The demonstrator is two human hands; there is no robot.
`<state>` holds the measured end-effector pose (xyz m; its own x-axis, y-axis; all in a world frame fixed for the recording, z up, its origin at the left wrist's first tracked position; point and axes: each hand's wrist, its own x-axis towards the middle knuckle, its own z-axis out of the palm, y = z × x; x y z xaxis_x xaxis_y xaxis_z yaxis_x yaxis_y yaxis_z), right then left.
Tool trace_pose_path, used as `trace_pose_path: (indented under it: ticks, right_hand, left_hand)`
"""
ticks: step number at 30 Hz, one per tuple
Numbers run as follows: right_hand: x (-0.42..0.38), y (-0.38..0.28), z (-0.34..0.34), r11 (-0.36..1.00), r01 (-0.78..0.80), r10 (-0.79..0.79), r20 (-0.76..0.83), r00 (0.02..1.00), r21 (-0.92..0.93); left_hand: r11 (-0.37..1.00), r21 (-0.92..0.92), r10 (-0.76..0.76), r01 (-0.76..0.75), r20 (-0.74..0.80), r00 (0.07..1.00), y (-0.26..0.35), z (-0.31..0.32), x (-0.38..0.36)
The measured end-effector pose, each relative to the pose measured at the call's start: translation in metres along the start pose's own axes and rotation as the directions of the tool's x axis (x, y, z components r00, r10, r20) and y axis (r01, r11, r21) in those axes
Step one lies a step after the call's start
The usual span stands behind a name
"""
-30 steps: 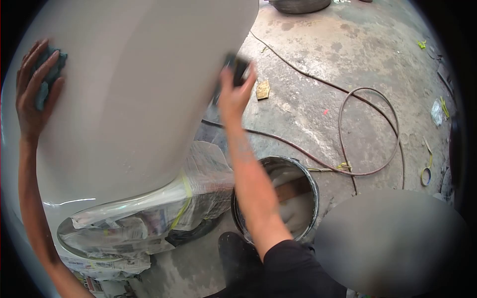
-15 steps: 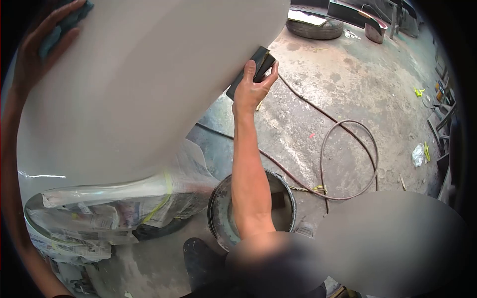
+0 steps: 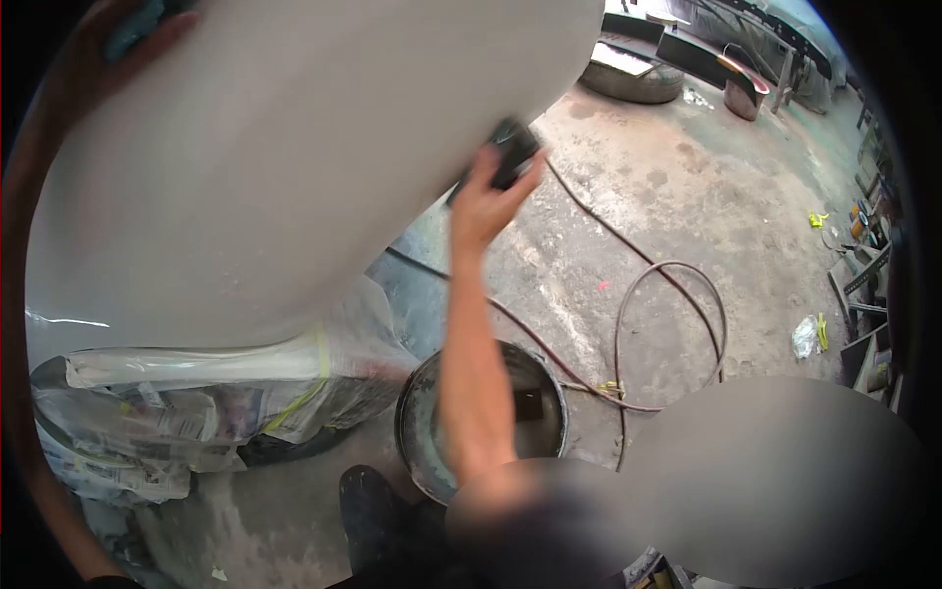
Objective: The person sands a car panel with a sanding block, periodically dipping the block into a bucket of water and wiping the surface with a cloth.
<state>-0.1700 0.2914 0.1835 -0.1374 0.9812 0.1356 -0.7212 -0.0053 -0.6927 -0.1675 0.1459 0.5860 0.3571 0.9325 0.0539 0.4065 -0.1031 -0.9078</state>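
A large pale grey, smooth vehicle body panel (image 3: pixel 324 147) fills the upper left. My right hand (image 3: pixel 479 206) is closed around a black sanding block (image 3: pixel 512 149), thumb on one side and fingers on the other. The block lies along the panel's lower right edge; motion blurs both. My left hand (image 3: pixel 83 83), partly cut off at the upper left, grips a blue-green cloth or sponge (image 3: pixel 132 31) against the panel. Beneath my right forearm stands a round bucket (image 3: pixel 417 412) with liquid and a dark rectangular piece inside.
Newspaper and plastic film (image 3: pixel 206 402) mask the part below the panel. A hose (image 3: pixel 608 221) loops across the stained concrete floor (image 3: pixel 687 187). Farther back are a tyre (image 3: pixel 638 86) and a small bucket (image 3: pixel 743 101). Metal stands (image 3: pixel 863 280) line the right side.
The view has shifted, so the floor and bucket appear lower and farther left. My left hand with the blue-green piece has moved up the panel. The sanding block is now blurred by motion.
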Motion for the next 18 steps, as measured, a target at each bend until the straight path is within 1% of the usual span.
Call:
trace_pose_path:
  ticks: [1, 3, 4, 5, 7, 9, 10, 11, 14, 15, 16, 17, 18]
  right_hand:
    - [-0.040, 0.025, 0.004, 0.916, 0.327, -0.339, -0.012, 0.941, -0.231]
    - [-0.146, 0.043, -0.006, 0.889, 0.393, -0.373, 0.129, 0.919, -0.233]
    - [-0.176, 0.047, -0.010, 0.869, 0.431, -0.391, 0.200, 0.899, -0.241]
    - [-0.164, 0.047, -0.009, 0.851, 0.455, -0.416, 0.193, 0.889, -0.262]
    - [-0.117, 0.046, -0.011, 0.813, 0.490, -0.455, 0.183, 0.872, -0.314]
    - [-0.037, 0.030, -0.002, 0.918, 0.339, -0.340, 0.028, 0.940, -0.205]
    - [-0.014, 0.020, -0.002, 0.975, 0.215, -0.214, 0.035, 0.976, -0.049]
    - [-0.005, 0.015, -0.003, 0.992, 0.076, -0.082, 0.062, 0.995, 0.103]
    - [-0.055, 0.013, 0.009, 0.961, 0.235, -0.242, -0.031, 0.970, -0.143]
    - [-0.094, 0.025, 0.006, 0.898, 0.353, -0.351, 0.057, 0.935, -0.264]
    - [-0.119, 0.033, -0.002, 0.859, 0.415, -0.396, 0.127, 0.910, -0.298]
    - [-0.144, 0.041, -0.010, 0.816, 0.479, -0.438, 0.196, 0.878, -0.324]
    - [-0.152, 0.033, -0.014, 0.826, 0.485, -0.432, 0.231, 0.872, -0.288]
  left_hand:
    - [1.000, 0.008, 0.007, -0.007, 0.002, 1.000, -0.002, -0.003, -0.001]
    - [0.999, 0.038, -0.033, 0.030, 0.105, 0.994, -0.008, -0.009, -0.008]
    - [0.998, 0.051, -0.050, 0.043, 0.157, 0.986, -0.010, -0.011, -0.008]
    - [0.999, 0.041, -0.030, 0.024, 0.136, 0.990, -0.009, -0.013, -0.004]
    - [1.000, 0.009, 0.012, -0.013, 0.099, 0.995, -0.003, -0.015, 0.002]
    - [1.000, 0.006, 0.008, -0.008, 0.053, 0.999, -0.003, -0.010, 0.003]
    - [1.000, 0.004, 0.001, -0.001, 0.035, 0.999, 0.000, -0.009, 0.002]
    - [1.000, 0.025, -0.014, 0.013, 0.047, 0.999, 0.005, -0.010, 0.005]
    - [0.998, 0.025, -0.050, 0.049, 0.051, 0.997, 0.015, -0.012, 0.005]
    - [0.999, -0.004, -0.048, 0.048, 0.029, 0.998, 0.010, -0.008, 0.002]
    - [0.999, -0.028, -0.046, 0.046, 0.007, 0.999, 0.004, -0.007, -0.001]
    - [0.999, 0.003, -0.054, 0.054, 0.042, 0.998, -0.001, -0.009, -0.005]
    - [0.998, 0.031, -0.058, 0.055, 0.076, 0.995, -0.005, -0.011, -0.007]
